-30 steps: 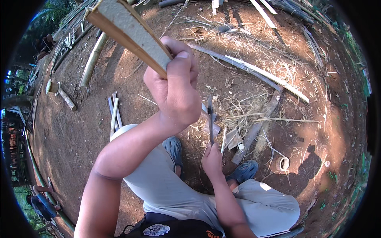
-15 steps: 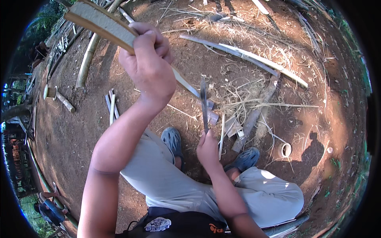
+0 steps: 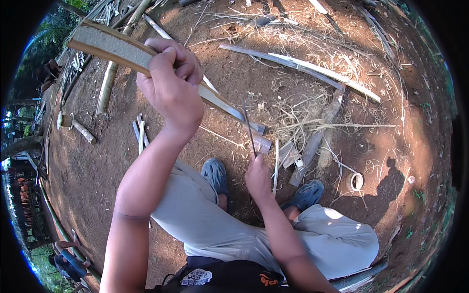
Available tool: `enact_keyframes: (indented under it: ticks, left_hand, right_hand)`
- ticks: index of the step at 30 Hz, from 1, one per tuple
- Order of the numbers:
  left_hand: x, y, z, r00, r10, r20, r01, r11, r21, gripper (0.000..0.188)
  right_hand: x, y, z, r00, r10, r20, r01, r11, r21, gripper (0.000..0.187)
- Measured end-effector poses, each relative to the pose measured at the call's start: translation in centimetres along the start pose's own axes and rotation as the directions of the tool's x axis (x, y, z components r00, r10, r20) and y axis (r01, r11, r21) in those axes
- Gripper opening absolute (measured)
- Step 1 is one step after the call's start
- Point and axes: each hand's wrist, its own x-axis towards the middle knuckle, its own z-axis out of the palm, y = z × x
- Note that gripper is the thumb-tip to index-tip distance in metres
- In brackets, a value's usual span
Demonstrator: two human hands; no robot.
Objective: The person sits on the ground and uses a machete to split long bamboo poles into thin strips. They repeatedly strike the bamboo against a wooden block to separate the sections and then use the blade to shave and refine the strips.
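My left hand (image 3: 172, 93) is closed around a long split length of bamboo (image 3: 115, 48), pale on its inner face and brown along its edges. The bamboo slants from the upper left down toward the middle, its lower end close to the ground. In my right hand (image 3: 258, 179), fingers wrapped round a handle they hide, is a knife (image 3: 249, 129) with a thin dark blade pointing up and away. The blade crosses in view near the bamboo's lower end; whether the two touch I cannot tell.
Curly shavings (image 3: 305, 117) lie around a short log (image 3: 312, 151) beyond my right shoe (image 3: 304, 194). Split strips (image 3: 312, 71) rest farther off. A bamboo ring (image 3: 355, 182) sits at right, and a pole (image 3: 107, 88) at left. Another person (image 3: 68, 259) is at the far lower left.
My left hand and the bamboo have shifted slightly left and down. The knife has turned, so its blade now looks thinner and leans more to the left.
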Motion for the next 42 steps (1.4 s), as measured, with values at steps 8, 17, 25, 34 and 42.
enact_keyframes:
  ticks: [8, 17, 25, 34, 42]
  left_hand:
    - [0.6, 0.5, -1.5, 0.993, -0.065, 0.094, 0.07, 0.997, -0.044, 0.011]
    - [0.3, 1.0, -3.5, 0.978, -0.078, 0.195, 0.102, 0.988, -0.118, 0.012]
    - [0.8, 0.5, -4.5, 0.973, -0.083, 0.215, 0.108, 0.989, -0.105, 0.013]
    - [5.3, 2.9, -7.9, 0.942, -0.155, 0.299, 0.244, 0.926, -0.289, 0.017]
    - [7.1, 2.5, -12.0, 0.889, -0.154, 0.43, 0.38, 0.773, -0.509, 0.019]
  right_hand:
    - [0.6, 3.4, 2.0, 0.995, 0.098, 0.027, -0.095, 0.992, -0.086, 0.015]
    - [0.7, 6.1, 2.4, 0.915, 0.361, 0.178, -0.33, 0.926, -0.18, 0.023]
    - [0.3, 5.7, 3.3, 0.929, 0.354, 0.104, -0.335, 0.928, -0.164, 0.019]
    - [1.9, 3.7, 1.2, 0.937, 0.35, -0.018, -0.35, 0.937, 0.01, 0.027]
    - [2.3, -5.2, -9.2, 0.972, 0.147, 0.181, -0.229, 0.751, 0.619, 0.047]
